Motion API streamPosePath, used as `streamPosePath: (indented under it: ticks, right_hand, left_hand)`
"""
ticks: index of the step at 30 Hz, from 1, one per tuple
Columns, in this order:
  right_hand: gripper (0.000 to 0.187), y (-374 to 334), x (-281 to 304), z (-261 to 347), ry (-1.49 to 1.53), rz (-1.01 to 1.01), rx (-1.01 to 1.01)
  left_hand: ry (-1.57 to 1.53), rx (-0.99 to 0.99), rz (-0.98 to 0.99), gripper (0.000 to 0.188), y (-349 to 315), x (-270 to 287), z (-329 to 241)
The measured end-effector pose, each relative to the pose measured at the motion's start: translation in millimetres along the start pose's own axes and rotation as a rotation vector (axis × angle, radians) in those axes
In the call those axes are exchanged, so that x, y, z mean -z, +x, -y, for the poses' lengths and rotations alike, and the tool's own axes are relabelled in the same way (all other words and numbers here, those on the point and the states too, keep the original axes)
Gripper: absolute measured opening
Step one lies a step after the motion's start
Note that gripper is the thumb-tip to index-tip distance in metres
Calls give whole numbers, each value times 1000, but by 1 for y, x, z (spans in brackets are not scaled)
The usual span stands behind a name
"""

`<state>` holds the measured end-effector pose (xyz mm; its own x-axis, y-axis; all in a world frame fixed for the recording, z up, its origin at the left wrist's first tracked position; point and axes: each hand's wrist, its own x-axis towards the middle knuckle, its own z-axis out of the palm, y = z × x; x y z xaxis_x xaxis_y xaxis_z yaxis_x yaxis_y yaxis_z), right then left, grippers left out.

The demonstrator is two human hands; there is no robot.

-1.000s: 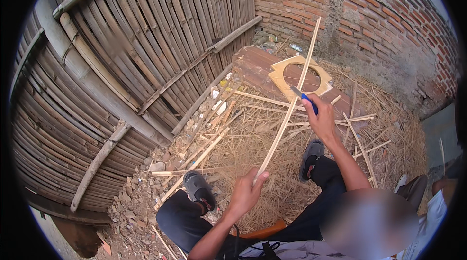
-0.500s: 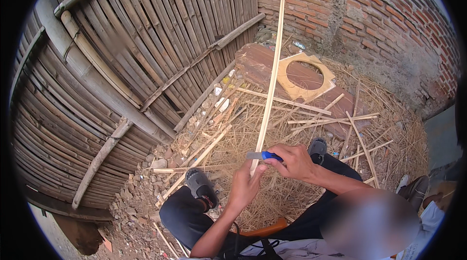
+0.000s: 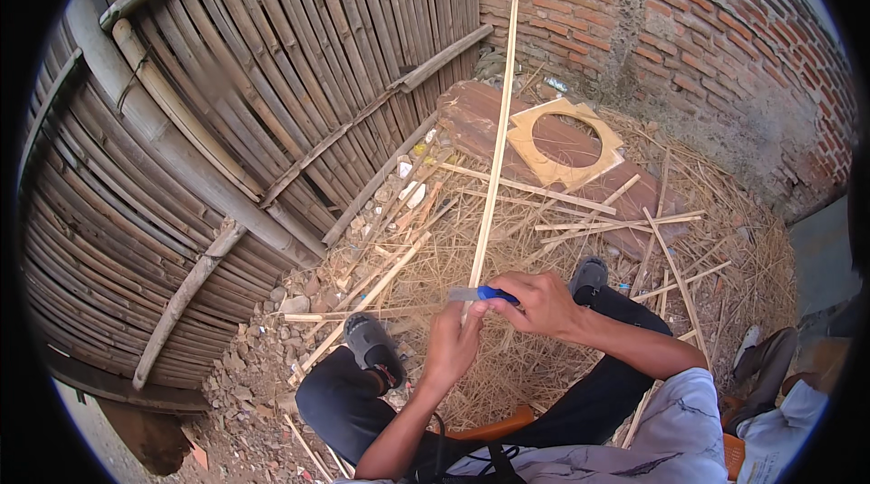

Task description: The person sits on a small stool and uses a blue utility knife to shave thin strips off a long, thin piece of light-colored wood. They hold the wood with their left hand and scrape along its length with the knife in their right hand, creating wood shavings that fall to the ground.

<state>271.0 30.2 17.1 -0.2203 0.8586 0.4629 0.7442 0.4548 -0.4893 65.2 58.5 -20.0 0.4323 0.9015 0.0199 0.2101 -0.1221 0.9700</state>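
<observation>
My left hand (image 3: 450, 346) is closed around the lower end of a long, pale bamboo strip (image 3: 496, 158). The strip slants up and away toward the brick wall. In my right hand (image 3: 547, 305) is a knife (image 3: 497, 294) with a blue handle and a broad grey blade. Its blade points left and lies across the strip, just above my left fingers. Both hands are close together over the straw between my knees, and my right thumb is near the left fingertips.
Straw and several cut strips (image 3: 675, 280) cover the ground. Beyond lie a brown board (image 3: 471, 112) and a yellowish panel (image 3: 526, 147) with a round hole. A bamboo wall (image 3: 362, 49) rises left, a brick wall (image 3: 689, 58) behind. Another person's leg (image 3: 766, 362) shows at right.
Both hands and the knife have shifted slightly left. The strip's far end has swung a little left and down. A blurred patch over my right upper arm is gone, so the sleeve shows.
</observation>
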Motion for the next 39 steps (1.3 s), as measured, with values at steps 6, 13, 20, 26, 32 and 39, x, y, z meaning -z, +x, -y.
streamPosePath:
  ticks: [6,13,20,26,32,39]
  right_hand:
    - [24,0,1,-1,-25,16,-28]
    - [25,1,2,-4,-39,-23,-10]
    - [23,6,6,-7,-92,-31,-14]
    - [23,14,5,-2,-116,-34,5]
    - [34,52,57,-57,-125,-339,-399]
    - [42,28,102,-127,-166,-591,-550]
  left_hand:
    - [170,-68,-54,47,2,2,-10]
    - [195,-69,-49,46,2,4,-14]
    - [175,-37,-23,37,1,12,-35]
    - [172,-83,-63,36,1,17,-26]
    - [277,-14,46,36,-21,24,-27]
    - [170,-114,-2,37,-25,22,-14]
